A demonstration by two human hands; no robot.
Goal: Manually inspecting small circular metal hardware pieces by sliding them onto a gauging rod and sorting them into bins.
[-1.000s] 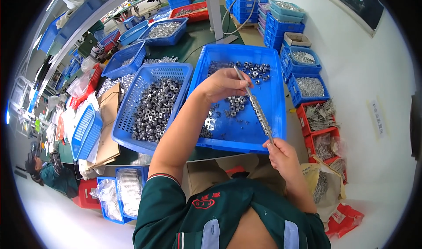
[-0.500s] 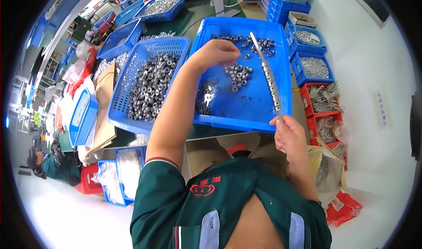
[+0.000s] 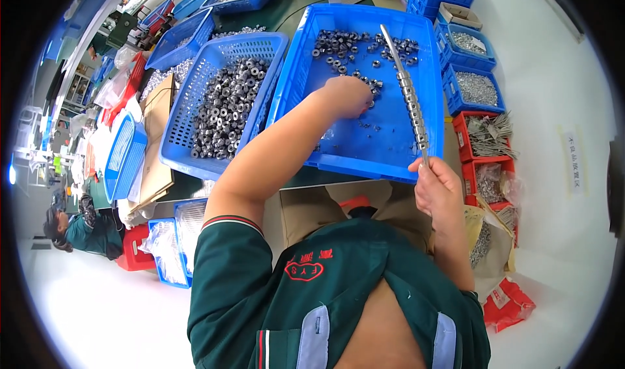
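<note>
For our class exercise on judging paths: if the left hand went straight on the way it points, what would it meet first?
The left hand would probably first meet the nuts just ahead of it in the tray; it may be touching them already, as depth is unclear.

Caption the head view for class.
Right hand holds a metal rod strung with rings; left hand reaches among loose rings in a blue tray.

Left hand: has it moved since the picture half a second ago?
Yes; judged against the blue tray, the left hand has shifted rightward and toward the tray's near edge.
</note>
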